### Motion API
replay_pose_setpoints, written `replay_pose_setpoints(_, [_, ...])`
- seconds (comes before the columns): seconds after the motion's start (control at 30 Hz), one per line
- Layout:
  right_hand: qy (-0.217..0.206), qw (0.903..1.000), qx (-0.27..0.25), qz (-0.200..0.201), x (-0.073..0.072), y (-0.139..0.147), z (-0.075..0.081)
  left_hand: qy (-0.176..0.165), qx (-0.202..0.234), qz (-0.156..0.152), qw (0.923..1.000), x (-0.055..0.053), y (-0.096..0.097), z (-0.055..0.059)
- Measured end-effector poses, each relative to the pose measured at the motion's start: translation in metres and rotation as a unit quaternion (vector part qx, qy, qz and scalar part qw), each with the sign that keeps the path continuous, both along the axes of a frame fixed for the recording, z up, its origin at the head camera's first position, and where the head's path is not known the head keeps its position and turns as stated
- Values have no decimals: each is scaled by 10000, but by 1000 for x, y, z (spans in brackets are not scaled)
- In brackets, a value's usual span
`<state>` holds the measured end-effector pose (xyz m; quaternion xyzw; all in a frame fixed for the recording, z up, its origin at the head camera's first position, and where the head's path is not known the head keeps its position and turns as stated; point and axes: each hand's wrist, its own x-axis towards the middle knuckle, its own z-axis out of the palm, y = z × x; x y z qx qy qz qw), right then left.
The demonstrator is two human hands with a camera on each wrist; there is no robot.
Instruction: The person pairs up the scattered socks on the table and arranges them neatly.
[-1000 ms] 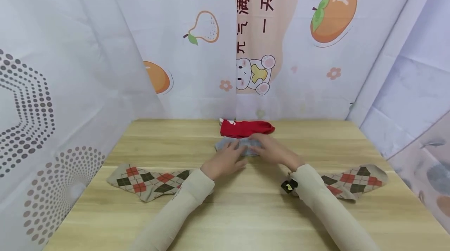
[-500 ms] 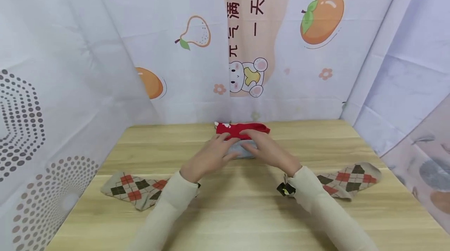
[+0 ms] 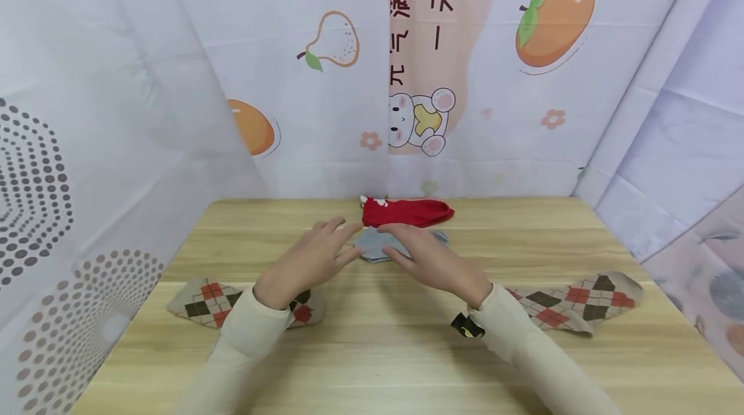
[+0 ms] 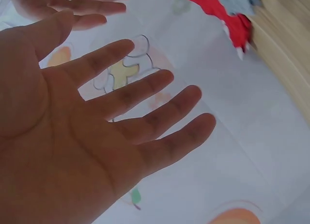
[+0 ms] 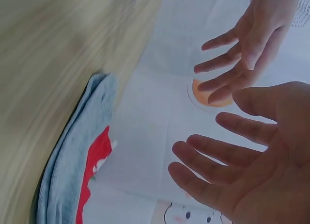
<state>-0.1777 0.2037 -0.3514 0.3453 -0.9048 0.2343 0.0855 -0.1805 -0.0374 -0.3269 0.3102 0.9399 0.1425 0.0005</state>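
A wood-grain tabletop (image 3: 372, 363) is backed by a printed curtain (image 3: 325, 111). The folded grey-blue sock (image 3: 374, 242) is laid just in front of the red sock (image 3: 407, 213); judged light, soft, best pinched through all layers at one end. Fingers of left hand (image 3: 308, 263) and right hand (image 3: 433, 260) are spread, nothing held. Stacked layers are revealed only by the right wrist view.

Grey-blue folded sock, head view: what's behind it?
A red sock, then the printed curtain. The right hand covers part of the red sock's near edge; whether it touches the grey-blue sock there can't be seen.
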Motion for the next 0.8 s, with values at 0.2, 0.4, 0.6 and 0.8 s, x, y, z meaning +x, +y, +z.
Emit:
replay_pose_setpoints(0.2, [-260,9996,83,36,-1,-15,0,-186,29,302,9994,-2,-20,4])
replay_pose_setpoints(0.4, [-391,9985,376,108,-1,-49,0,-204,170,516,9983,-4,-49,6])
replay_pose_setpoints(0.6, [-806,9927,434,782,7,-76,0,-309,276,827,9957,-3,-88,11])
replay_pose_setpoints(0.8, [-1171,9874,399,983,14,-82,-7,-471,336,1020,9931,-1,-127,19])
